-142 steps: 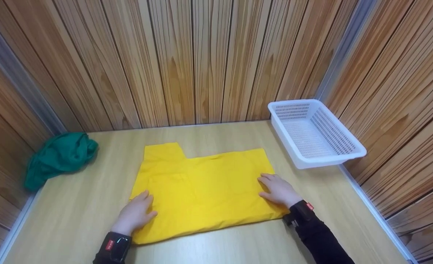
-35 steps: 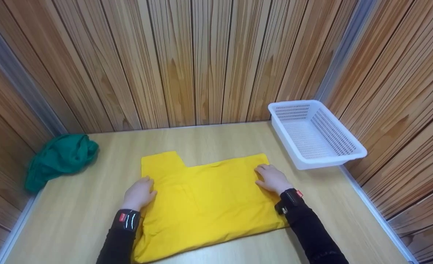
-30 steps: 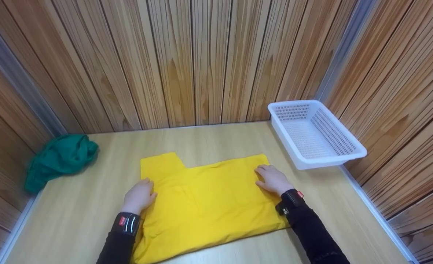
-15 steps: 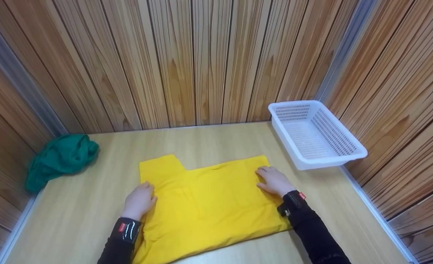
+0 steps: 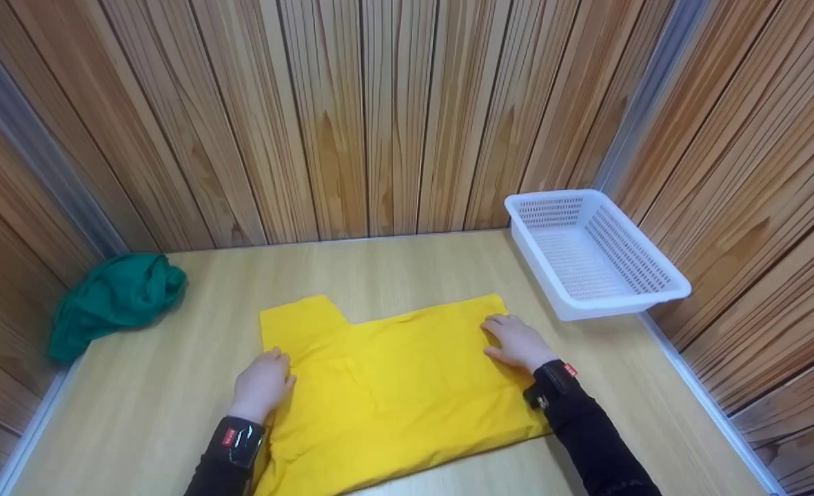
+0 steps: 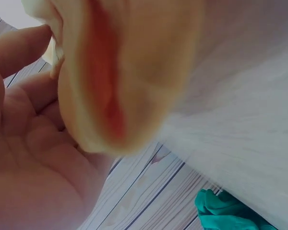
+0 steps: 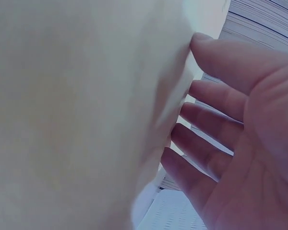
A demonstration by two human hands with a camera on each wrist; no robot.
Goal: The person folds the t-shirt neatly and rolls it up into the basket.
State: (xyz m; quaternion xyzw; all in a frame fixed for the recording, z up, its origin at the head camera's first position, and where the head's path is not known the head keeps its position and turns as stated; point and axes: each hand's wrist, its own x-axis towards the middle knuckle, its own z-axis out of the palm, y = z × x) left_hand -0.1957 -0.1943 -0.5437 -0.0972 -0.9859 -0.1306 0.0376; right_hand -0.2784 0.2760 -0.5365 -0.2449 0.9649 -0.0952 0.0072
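Observation:
A folded yellow shirt (image 5: 407,386) lies on the table, a sleeve-like flap sticking out at its far left. Along its left edge my left hand (image 5: 262,384) pinches the cloth. The left wrist view shows that hand's thumb (image 6: 24,50) against the fabric and its other fingers curled under a fold. On the right edge rests my right hand (image 5: 519,341). In the right wrist view its fingers (image 7: 206,124) are nearly straight, with the tips touching the shirt. The shirt's near left corner runs out of the head view.
A white perforated basket (image 5: 551,275) stands at the back right beside the wall. Bunched green cloth (image 5: 120,293) lies at the back left of the wooden table (image 5: 393,269). Wood-panelled walls (image 5: 393,124) enclose the table behind and at both sides.
Compared with the earliest frame, the shirt has slid towards me and its left side is more creased. My left hand has shifted to grip the left edge. Recently, both hands creep slightly nearer.

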